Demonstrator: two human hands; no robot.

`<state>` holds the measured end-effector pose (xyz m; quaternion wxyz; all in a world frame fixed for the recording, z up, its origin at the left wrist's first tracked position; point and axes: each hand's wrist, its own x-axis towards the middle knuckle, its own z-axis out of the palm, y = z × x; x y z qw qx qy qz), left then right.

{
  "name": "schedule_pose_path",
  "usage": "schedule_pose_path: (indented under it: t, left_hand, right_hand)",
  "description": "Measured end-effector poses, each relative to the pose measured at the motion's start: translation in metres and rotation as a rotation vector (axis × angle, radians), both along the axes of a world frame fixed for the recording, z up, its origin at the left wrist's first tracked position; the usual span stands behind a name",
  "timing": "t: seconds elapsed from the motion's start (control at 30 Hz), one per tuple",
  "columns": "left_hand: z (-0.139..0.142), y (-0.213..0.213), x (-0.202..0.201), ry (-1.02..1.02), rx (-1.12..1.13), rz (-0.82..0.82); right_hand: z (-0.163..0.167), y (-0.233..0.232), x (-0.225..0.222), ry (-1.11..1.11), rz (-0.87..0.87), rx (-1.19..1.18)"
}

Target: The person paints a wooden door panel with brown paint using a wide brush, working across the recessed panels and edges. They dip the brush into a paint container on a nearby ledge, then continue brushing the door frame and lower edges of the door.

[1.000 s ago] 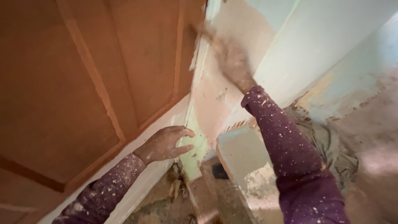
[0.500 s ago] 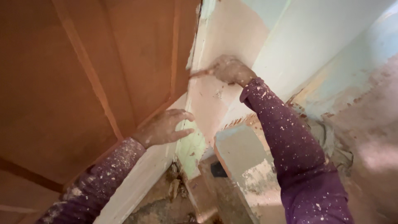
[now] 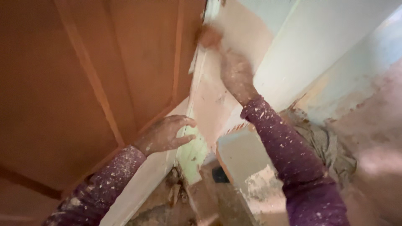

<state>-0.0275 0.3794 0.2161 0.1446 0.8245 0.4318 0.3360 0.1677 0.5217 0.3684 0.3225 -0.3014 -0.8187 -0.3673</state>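
The right hand (image 3: 234,73) is pressed against the pinkish door jamb (image 3: 209,104), reaching up along the strip where the jamb meets the brown panelled door (image 3: 104,83). Its fingertips are smeared by motion blur near the top of that strip, so whether they pinch a small tool or sanding pad or lie bare on the surface cannot be told. Half a second ago this hand sat lower on the jamb; it has now travelled upward, back toward the height it had a second ago.

The left hand (image 3: 165,134) rests lower down with fingers spread wide, palm on the door's bottom edge and fingertips reaching to the white frame strip (image 3: 146,180), holding nothing. It has barely shifted across the earlier pictures.

Both arms wear purple sleeves (image 3: 293,167) flecked with pale dust. Below the jamb a patch of pale green paint (image 3: 193,155) shows. To the right stands a whitish wall (image 3: 318,50), with a crumpled cloth (image 3: 326,146) on the dusty floor (image 3: 377,138) beside it.
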Motion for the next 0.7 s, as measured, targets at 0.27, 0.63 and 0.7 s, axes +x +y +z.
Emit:
schedule_pose_path:
  t: [0.27,0.63,0.7]
  left_hand:
    - [-0.007,0.001,0.0,-0.015,0.039,-0.008]
    - [-0.012,0.001,-0.001,-0.054,0.043,-0.034]
    - [-0.011,0.001,-0.001,-0.029,0.021,-0.022]
  right_hand:
    - [-0.024,0.01,0.005,0.005,0.339,-0.18]
    - [-0.026,0.0,0.001,0.088,0.281,-0.243]
    - [-0.038,-0.003,0.002,0.015,0.402,-0.131]
